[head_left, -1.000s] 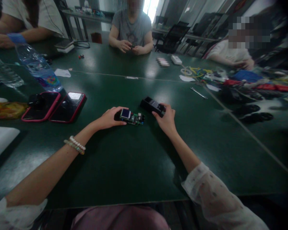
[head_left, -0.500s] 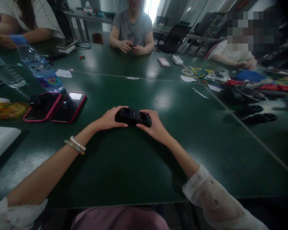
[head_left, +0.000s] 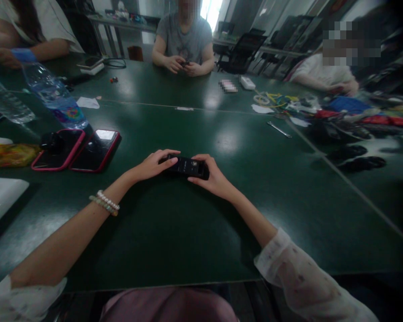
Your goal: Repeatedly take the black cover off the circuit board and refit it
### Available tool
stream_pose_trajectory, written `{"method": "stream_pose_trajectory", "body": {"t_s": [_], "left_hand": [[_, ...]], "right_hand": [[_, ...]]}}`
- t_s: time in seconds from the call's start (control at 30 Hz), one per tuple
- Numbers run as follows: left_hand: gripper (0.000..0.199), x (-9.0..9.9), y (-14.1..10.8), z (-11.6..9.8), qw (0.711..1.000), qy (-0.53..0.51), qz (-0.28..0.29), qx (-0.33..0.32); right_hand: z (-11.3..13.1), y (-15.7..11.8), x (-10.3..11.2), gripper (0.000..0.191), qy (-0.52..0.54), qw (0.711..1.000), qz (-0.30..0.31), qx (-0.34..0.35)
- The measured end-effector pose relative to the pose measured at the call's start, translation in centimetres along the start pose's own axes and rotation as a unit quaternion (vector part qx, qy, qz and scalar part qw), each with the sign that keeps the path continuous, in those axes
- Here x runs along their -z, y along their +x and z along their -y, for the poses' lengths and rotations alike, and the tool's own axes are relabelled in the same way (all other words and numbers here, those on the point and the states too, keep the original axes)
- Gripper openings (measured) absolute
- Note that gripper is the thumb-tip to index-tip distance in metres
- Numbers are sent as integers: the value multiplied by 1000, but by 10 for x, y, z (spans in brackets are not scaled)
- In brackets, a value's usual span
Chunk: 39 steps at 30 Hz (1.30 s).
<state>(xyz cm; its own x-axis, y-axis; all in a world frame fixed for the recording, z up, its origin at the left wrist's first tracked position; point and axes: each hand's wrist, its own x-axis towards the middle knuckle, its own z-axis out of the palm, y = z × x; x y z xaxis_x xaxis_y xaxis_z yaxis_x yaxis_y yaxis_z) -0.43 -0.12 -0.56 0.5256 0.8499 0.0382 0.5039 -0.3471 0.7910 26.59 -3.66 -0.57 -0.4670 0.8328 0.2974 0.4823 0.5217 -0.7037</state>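
Between my two hands is a black oblong device [head_left: 187, 167] with small pale markings on its upper face; its exact kind does not show. My left hand [head_left: 152, 165] is closed around the left end, thumb lying across the top. At the other end, my right hand [head_left: 212, 176] grips the device, fingers behind and thumb along the near edge. The device is low over the green table [head_left: 161, 232]; whether it touches the surface I cannot tell.
Left of my hands lie two red-edged phones [head_left: 96, 152] [head_left: 65, 154], with a plastic bottle [head_left: 58, 100] behind them. A wrench [head_left: 278, 129] and a pile of cables [head_left: 278, 102] are to the right. Across the table sits a person in grey [head_left: 184, 42].
The device has rolled in my hands, so its marked face shows differently. My left thumb has moved from the near edge up onto its top.
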Motion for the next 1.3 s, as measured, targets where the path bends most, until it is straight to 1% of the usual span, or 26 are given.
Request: {"method": "stream_pose_trajectory", "body": {"t_s": [0.13, 0.23, 0.3, 0.4, 0.53, 0.67, 0.73, 1.13, 1.3], "left_hand": [[57, 0, 0, -3, 1000, -13, 3, -2], [57, 1, 0, -4, 1000, -25, 6, -16], [57, 1, 0, -5, 999, -33, 8, -18], [57, 2, -1, -5, 999, -40, 11, -12], [58, 2, -1, -5, 999, -43, 12, -12], [58, 2, 0, -5, 999, -30, 8, -28], [58, 1, 0, -6, 999, -23, 9, -26], [61, 2, -1, -3, 999, 20, 17, -23], [57, 1, -1, -4, 1000, -26, 4, -7]], "right_hand": [[-1, 3, 5, 48, 104, 990, 43, -83], [-1, 5, 7, 47, 180, 976, 41, -116], [0, 6, 7, 47, 205, 969, 39, -132], [4, 6, 9, 43, 206, 966, 42, -147], [7, 7, 13, 41, 191, 967, 49, -162], [6, 7, 13, 40, 228, 958, 47, -168], [5, 6, 13, 40, 245, 953, 44, -172], [4, 5, 11, 34, 275, 947, 26, -165], [5, 4, 11, 36, 275, 947, 22, -166]]}}
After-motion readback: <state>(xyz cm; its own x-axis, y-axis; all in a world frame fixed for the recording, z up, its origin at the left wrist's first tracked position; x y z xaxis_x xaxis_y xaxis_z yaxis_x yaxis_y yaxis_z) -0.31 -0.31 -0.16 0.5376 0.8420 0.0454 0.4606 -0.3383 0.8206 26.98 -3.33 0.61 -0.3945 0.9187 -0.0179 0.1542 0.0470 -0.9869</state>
